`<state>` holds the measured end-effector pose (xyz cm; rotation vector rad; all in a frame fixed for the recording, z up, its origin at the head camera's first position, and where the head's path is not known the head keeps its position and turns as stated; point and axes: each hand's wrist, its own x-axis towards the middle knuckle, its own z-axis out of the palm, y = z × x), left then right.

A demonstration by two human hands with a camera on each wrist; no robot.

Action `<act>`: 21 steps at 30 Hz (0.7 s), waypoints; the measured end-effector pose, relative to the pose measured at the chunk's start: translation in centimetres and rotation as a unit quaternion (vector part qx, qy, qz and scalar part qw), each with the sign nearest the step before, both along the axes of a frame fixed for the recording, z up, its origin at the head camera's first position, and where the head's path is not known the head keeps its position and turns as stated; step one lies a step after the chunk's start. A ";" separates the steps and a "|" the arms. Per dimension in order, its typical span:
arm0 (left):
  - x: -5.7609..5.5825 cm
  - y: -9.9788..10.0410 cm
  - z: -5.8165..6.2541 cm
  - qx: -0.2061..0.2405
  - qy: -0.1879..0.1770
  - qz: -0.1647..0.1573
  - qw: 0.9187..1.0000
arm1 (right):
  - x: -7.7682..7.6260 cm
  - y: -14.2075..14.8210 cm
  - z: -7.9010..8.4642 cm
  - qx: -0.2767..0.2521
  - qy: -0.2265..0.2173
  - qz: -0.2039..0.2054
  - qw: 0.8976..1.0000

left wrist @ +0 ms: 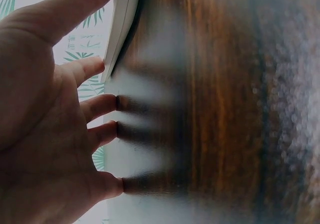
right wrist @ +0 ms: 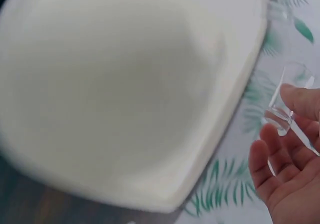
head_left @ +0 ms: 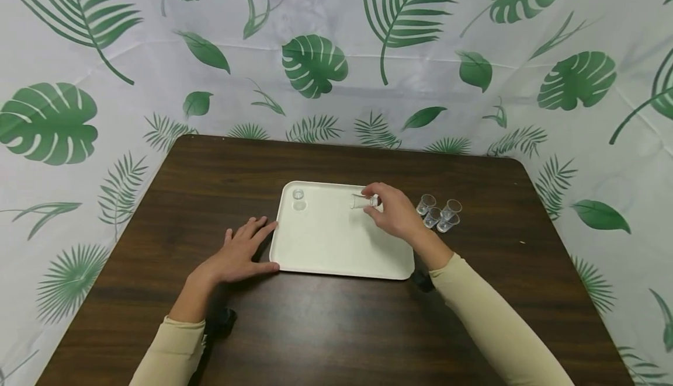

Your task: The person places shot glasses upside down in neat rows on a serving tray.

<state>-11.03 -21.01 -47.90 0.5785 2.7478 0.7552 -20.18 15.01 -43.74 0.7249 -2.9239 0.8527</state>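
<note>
My right hand (head_left: 391, 208) pinches a small clear shot glass (head_left: 361, 201) between thumb and fingers. That glass lies tipped sideways above the right half of a white tray (head_left: 336, 240), its wider end to the left. In the right wrist view, the thumb is on the side of the held glass (right wrist: 286, 102). Another clear shot glass (head_left: 298, 199) stands at the tray's back left corner, seemingly mouth down. My left hand (head_left: 239, 257) rests with spread fingers on the table, its thumb and index finger touching the tray's left edge. The left wrist view shows its fingertips on the wood.
Several more clear shot glasses (head_left: 440, 214) stand mouth up in a cluster to the right of the tray, beside my right wrist. Everything sits on a dark brown wooden table (head_left: 336, 327). Behind it hangs a white cloth (head_left: 368, 100) printed with green leaves.
</note>
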 end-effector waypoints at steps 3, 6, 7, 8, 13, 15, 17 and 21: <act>0.0 -0.1 0.1 0.004 -0.001 0.001 1.000 | -0.4 -1.8 -0.9 0.015 -0.001 0.012 1.000; 0.1 -0.1 0.2 0.008 -0.001 -0.002 1.000 | -0.7 -3.2 -1.7 0.044 0.009 0.022 0.999; 0.1 -0.1 0.2 0.007 -0.001 -0.003 1.000 | -0.8 -3.6 -1.9 0.056 0.014 0.026 0.998; 0.1 -0.1 0.2 0.008 -0.001 -0.004 1.000 | -0.9 -4.0 -2.0 0.068 0.021 0.031 0.997; 0.1 -0.1 0.1 0.008 -0.003 -0.001 1.000 | -1.5 -6.0 -1.9 0.123 0.056 0.053 0.989; 0.1 -0.1 0.2 0.008 -0.003 0.000 1.000 | -1.7 -6.7 -1.8 0.146 0.075 0.063 0.984; 0.1 0.0 0.2 0.008 -0.003 0.001 1.000 | -1.9 -7.5 -1.6 0.170 0.093 0.074 0.978; 0.1 0.1 0.2 0.009 -0.003 0.002 1.000 | -2.0 -8.4 -1.5 0.223 0.130 0.105 0.960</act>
